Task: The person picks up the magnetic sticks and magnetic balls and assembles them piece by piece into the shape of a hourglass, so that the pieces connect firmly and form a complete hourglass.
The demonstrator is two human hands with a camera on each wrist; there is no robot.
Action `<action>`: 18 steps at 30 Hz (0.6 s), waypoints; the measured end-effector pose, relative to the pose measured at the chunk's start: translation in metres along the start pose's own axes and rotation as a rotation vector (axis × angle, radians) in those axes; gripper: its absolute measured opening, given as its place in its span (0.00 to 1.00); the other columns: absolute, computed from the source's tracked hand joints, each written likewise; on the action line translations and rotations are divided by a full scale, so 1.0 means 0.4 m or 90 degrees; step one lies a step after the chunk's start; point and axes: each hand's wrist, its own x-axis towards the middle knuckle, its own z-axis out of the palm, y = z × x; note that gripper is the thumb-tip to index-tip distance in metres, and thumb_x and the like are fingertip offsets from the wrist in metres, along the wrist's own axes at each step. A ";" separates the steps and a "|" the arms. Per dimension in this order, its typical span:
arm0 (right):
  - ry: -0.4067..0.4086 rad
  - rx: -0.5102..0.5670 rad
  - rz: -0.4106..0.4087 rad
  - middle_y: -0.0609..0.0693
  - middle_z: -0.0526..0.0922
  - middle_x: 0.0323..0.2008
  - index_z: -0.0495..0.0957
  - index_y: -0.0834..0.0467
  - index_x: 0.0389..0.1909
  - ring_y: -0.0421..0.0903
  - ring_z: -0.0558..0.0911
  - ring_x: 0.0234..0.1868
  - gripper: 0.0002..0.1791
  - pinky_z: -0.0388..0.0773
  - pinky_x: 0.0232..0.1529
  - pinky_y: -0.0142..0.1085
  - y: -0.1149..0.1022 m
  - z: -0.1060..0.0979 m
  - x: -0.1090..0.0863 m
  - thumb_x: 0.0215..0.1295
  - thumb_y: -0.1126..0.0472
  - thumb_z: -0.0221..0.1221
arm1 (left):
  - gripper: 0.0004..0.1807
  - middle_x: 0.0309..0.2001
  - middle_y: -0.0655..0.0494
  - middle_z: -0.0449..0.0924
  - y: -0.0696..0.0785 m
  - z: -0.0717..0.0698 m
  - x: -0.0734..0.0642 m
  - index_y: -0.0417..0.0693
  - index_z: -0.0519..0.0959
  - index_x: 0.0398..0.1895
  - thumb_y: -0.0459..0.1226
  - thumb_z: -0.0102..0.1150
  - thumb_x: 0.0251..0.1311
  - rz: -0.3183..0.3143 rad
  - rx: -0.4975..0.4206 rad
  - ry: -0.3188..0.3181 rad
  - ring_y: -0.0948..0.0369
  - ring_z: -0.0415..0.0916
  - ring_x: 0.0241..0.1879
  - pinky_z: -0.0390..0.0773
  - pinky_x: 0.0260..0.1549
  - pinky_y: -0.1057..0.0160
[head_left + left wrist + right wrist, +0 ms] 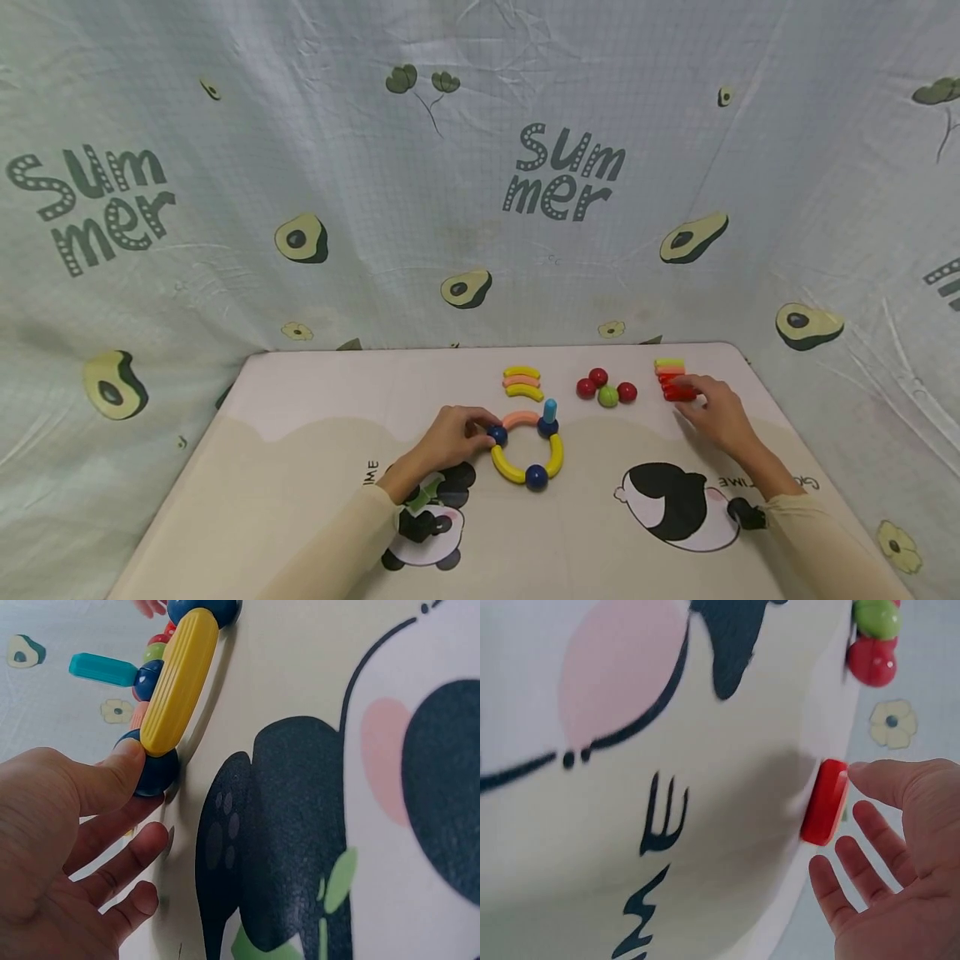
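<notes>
On the table lies a ring of two yellow curved sticks (556, 456) and a pink curved stick (521, 418), joined by dark blue balls. My left hand (453, 437) pinches the ring's left dark blue ball (156, 774) between thumb and index finger, its other fingers spread loosely. A light blue stick (550, 409) stands upright on the ball (548, 428) at the ring's far right. Over at the right, my right hand (716, 414) reaches to short red sticks (679, 393). Its thumb tip is at the end of a red stick (825, 802), with the fingers loosely extended.
Behind the ring are yellow and pink curved sticks (522, 382) in a row. Several red balls (587, 388) and one green ball (608, 396) sit between them and the red sticks. Yellow-green (669, 362) and orange short sticks lie behind the red ones. A patterned curtain (465, 167) hangs beyond the table (315, 400).
</notes>
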 end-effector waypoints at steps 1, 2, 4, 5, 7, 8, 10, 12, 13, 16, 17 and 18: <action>-0.002 -0.001 0.002 0.71 0.80 0.52 0.76 0.70 0.58 0.67 0.76 0.52 0.23 0.76 0.53 0.64 0.003 0.001 0.001 0.62 0.73 0.67 | 0.13 0.44 0.56 0.87 0.000 0.000 -0.001 0.47 0.86 0.52 0.34 0.69 0.64 -0.001 0.000 -0.001 0.64 0.74 0.33 0.75 0.35 0.67; -0.002 -0.002 0.004 0.71 0.80 0.52 0.77 0.70 0.58 0.68 0.76 0.52 0.22 0.76 0.53 0.64 0.006 0.002 0.001 0.62 0.73 0.67 | 0.13 0.44 0.56 0.87 0.001 0.000 -0.001 0.47 0.86 0.52 0.34 0.69 0.64 -0.002 0.000 -0.002 0.64 0.74 0.33 0.75 0.35 0.67; -0.004 -0.004 0.008 0.71 0.80 0.52 0.78 0.70 0.57 0.68 0.76 0.52 0.22 0.75 0.53 0.65 0.011 0.003 0.002 0.61 0.74 0.67 | 0.13 0.44 0.56 0.87 0.002 -0.001 -0.002 0.47 0.86 0.52 0.34 0.69 0.64 -0.002 0.000 -0.003 0.64 0.74 0.33 0.75 0.35 0.67; -0.005 -0.005 0.008 0.72 0.80 0.53 0.78 0.70 0.56 0.68 0.76 0.52 0.21 0.74 0.54 0.65 0.013 0.003 0.002 0.61 0.74 0.67 | 0.13 0.44 0.56 0.87 0.002 -0.001 -0.001 0.47 0.86 0.52 0.34 0.69 0.64 -0.002 0.000 -0.004 0.64 0.74 0.33 0.75 0.35 0.67; -0.007 -0.007 0.010 0.72 0.80 0.53 0.79 0.70 0.55 0.69 0.75 0.53 0.21 0.74 0.54 0.66 0.017 0.004 0.003 0.61 0.74 0.67 | 0.13 0.44 0.56 0.87 0.002 -0.001 0.000 0.47 0.86 0.52 0.34 0.69 0.64 0.001 0.002 -0.005 0.64 0.74 0.33 0.75 0.35 0.67; -0.008 -0.009 0.010 0.72 0.80 0.52 0.80 0.70 0.55 0.69 0.75 0.53 0.20 0.73 0.55 0.66 0.019 0.005 0.004 0.61 0.74 0.67 | 0.13 0.44 0.56 0.87 0.002 -0.002 0.001 0.47 0.86 0.52 0.34 0.69 0.64 0.001 0.001 -0.005 0.64 0.74 0.33 0.75 0.35 0.67; -0.009 -0.019 0.001 0.72 0.80 0.51 0.81 0.69 0.54 0.70 0.75 0.52 0.20 0.73 0.55 0.66 0.022 0.006 0.007 0.60 0.75 0.67 | 0.13 0.44 0.55 0.87 0.002 -0.002 0.003 0.47 0.86 0.52 0.34 0.70 0.64 0.001 0.000 -0.004 0.64 0.74 0.33 0.75 0.35 0.67; -0.011 -0.034 -0.009 0.71 0.80 0.50 0.82 0.68 0.53 0.70 0.76 0.51 0.19 0.73 0.55 0.66 0.024 0.008 0.011 0.59 0.75 0.68 | 0.13 0.44 0.55 0.87 0.003 -0.003 0.003 0.47 0.86 0.52 0.34 0.70 0.64 -0.002 0.000 -0.002 0.63 0.74 0.34 0.75 0.36 0.67; -0.012 -0.041 -0.013 0.71 0.80 0.49 0.82 0.68 0.52 0.69 0.76 0.50 0.19 0.73 0.54 0.66 0.024 0.009 0.012 0.59 0.75 0.68 | 0.13 0.44 0.55 0.87 0.003 -0.003 0.003 0.47 0.86 0.52 0.34 0.70 0.64 -0.004 -0.002 -0.002 0.63 0.74 0.34 0.75 0.36 0.67; -0.028 -0.056 -0.017 0.70 0.80 0.46 0.83 0.68 0.51 0.68 0.76 0.47 0.18 0.74 0.52 0.64 0.023 0.011 0.016 0.58 0.75 0.68 | 0.13 0.44 0.56 0.87 0.003 -0.002 0.000 0.47 0.86 0.52 0.34 0.70 0.64 -0.010 -0.002 -0.003 0.63 0.74 0.34 0.75 0.35 0.66; -0.035 -0.056 -0.015 0.69 0.80 0.45 0.84 0.68 0.50 0.67 0.76 0.47 0.17 0.75 0.52 0.64 0.021 0.012 0.016 0.58 0.76 0.68 | 0.13 0.44 0.56 0.87 0.003 -0.001 -0.001 0.47 0.86 0.52 0.34 0.70 0.64 -0.011 -0.002 -0.003 0.63 0.74 0.33 0.75 0.35 0.66; -0.043 -0.058 -0.013 0.69 0.80 0.45 0.84 0.68 0.50 0.67 0.76 0.47 0.17 0.75 0.51 0.64 0.020 0.013 0.016 0.58 0.76 0.67 | 0.13 0.44 0.56 0.87 0.002 0.000 -0.002 0.47 0.86 0.52 0.34 0.70 0.64 -0.012 -0.002 -0.005 0.63 0.74 0.33 0.75 0.35 0.67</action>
